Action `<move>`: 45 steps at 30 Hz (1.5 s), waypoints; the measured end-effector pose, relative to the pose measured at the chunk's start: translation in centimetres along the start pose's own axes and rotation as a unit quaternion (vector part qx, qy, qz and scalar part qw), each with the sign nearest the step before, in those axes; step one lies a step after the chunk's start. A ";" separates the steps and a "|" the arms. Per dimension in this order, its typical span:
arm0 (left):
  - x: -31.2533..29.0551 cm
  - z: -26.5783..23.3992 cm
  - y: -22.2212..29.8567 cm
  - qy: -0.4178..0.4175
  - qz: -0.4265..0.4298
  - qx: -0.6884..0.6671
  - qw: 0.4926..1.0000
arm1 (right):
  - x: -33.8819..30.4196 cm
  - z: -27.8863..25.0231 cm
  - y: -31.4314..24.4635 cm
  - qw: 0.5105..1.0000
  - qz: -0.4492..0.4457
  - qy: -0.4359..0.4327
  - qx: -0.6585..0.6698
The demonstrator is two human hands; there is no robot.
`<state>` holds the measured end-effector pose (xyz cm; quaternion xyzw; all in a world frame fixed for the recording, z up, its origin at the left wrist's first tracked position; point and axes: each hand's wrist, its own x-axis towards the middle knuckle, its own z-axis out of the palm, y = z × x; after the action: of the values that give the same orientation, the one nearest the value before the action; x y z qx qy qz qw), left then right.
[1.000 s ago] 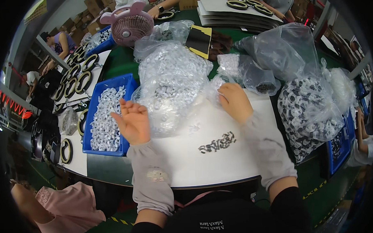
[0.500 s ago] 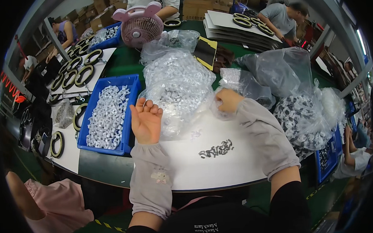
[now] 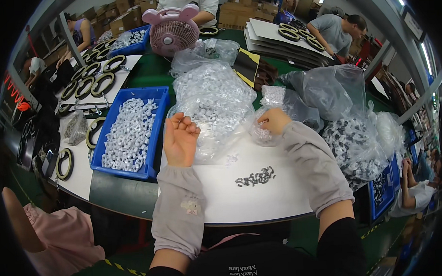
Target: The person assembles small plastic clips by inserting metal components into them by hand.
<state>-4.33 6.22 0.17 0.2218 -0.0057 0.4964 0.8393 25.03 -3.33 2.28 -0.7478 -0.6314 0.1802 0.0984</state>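
Observation:
My left hand (image 3: 181,141) is raised palm up beside the blue bin, its fingers curled loosely, the thumb apart and the palm bare. My right hand (image 3: 276,120) is closed, fingertips pinched at the top of a small clear plastic bag (image 3: 264,135) of tiny pale pink pieces. On the white board (image 3: 262,204) before me lie a loose cluster of small dark pieces (image 3: 256,177) and a few tiny pale pieces (image 3: 231,159). Between and beyond my hands sits a large clear bag (image 3: 212,97) of white plastic parts.
The blue bin (image 3: 165,110) at left holds many white parts. To the right stands a big bag (image 3: 352,143) of black-and-white parts. A second small bag (image 3: 273,96) lies beyond my right hand. A pink fan (image 3: 173,32) stands at the back. Several people work around the table.
My right hand stays at the small bag, whose pink pieces now show more clearly below the fingers. My left hand keeps its curled, palm-up pose. The whole view has shifted slightly.

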 end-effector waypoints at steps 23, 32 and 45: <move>-0.1 0.1 -0.3 -0.012 -0.008 0.042 0.999 | -5.9 6.2 -6.7 0.984 -0.051 0.032 0.170; 0.2 -0.9 -0.9 0.050 -0.008 0.242 0.969 | -7.7 7.3 -6.9 0.956 -0.087 0.105 0.260; -1.4 -0.2 -0.8 0.021 -0.065 0.867 0.493 | -8.6 7.6 -6.6 0.896 -0.145 0.325 0.267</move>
<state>-4.38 4.78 -0.64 0.8273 0.4597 0.1994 0.2539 14.81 -11.18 -0.99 -0.6105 -0.5938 0.0730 0.5190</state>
